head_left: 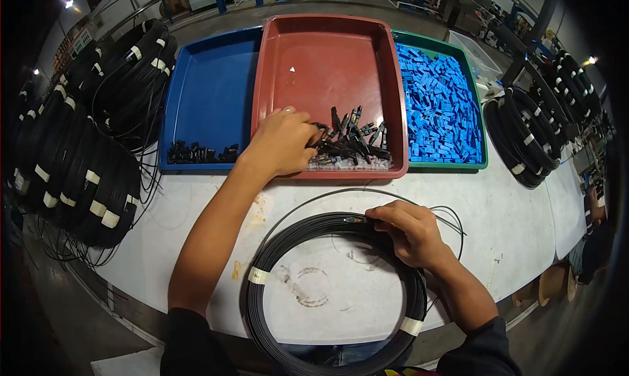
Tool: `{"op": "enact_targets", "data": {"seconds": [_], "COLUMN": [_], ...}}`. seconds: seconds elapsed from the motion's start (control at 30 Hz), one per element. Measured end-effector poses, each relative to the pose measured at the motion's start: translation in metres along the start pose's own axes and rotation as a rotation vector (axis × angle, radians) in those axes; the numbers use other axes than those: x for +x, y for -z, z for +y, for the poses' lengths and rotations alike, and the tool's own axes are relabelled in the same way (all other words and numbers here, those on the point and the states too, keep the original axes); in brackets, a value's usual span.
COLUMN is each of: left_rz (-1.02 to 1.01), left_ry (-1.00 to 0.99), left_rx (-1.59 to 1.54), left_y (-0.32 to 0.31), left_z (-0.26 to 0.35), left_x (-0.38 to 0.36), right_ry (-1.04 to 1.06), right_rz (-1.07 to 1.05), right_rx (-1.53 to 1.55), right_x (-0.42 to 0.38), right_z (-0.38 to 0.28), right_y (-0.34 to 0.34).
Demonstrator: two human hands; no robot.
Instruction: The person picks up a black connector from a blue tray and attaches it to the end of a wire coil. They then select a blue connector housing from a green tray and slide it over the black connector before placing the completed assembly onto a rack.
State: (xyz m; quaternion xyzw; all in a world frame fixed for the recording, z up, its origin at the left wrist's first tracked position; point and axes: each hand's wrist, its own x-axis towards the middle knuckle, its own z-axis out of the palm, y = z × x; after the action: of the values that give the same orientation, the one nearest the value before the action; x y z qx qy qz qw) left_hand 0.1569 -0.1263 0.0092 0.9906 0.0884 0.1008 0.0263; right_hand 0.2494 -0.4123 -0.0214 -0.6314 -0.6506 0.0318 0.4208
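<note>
My left hand [285,140] reaches over the front edge of the red tray [327,55], its fingers curled at a heap of black connector parts [357,139]. What its fingertips hold, if anything, is hidden. Small clear pieces [357,163] lie along the tray's front. My right hand [409,228] pinches the cable end with a small connector [354,220] at the top of a black cable coil [257,304]. Pale tape bands [258,275] wrap the coil, which lies on the white table and overhangs its near edge.
A blue tray [213,68] with small black parts [200,153] stands left of the red one. The green tray [485,140] at right holds many blue pieces [442,107]. Black cable coils [78,173] are stacked at the left; more coils [524,137] lie at the right.
</note>
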Motion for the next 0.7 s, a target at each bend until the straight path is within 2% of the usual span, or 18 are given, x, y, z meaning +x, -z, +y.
{"op": "enact_targets", "data": {"seconds": [0.07, 0.1, 0.2, 0.3, 0.33, 0.4, 0.5, 0.57, 0.7], "left_rz": [0.006, 0.004, 0.128, 0.166, 0.163, 0.05, 0.008, 0.037, -0.046], "left_ry": [-0.136, -0.131, -0.364, -0.409, -0.405, -0.265, -0.18, -0.232, -0.271], "left_rx": [-0.036, -0.037, -0.289, -0.241, -0.241, -0.331, -0.274, -0.187, -0.022], "left_y": [-0.002, -0.007, -0.023, -0.012, -0.006, 0.007, 0.026, 0.026, 0.025], "left_z": [0.003, 0.004, 0.007, 0.001, -0.004, -0.019, -0.031, -0.037, -0.035], "left_x": [0.01, 0.014, 0.022, 0.024, 0.024, 0.019, 0.007, -0.001, -0.012], "right_ry": [0.005, 0.007, -0.003, -0.016, -0.016, -0.033, -0.037, -0.046, -0.052], "right_rz": [-0.004, -0.001, -0.009, -0.015, -0.017, -0.017, -0.011, -0.016, -0.005], "right_rx": [0.0, -0.002, -0.001, -0.011, -0.007, -0.006, -0.008, -0.008, -0.026], "right_x": [0.001, 0.001, 0.001, 0.002, 0.002, 0.002, 0.001, 0.002, 0.001], "right_z": [0.001, 0.001, 0.001, -0.002, -0.003, -0.002, 0.0, -0.001, -0.002], "right_y": [0.0, 0.0, 0.0, 0.002, 0.002, 0.002, 0.001, 0.002, 0.001]}}
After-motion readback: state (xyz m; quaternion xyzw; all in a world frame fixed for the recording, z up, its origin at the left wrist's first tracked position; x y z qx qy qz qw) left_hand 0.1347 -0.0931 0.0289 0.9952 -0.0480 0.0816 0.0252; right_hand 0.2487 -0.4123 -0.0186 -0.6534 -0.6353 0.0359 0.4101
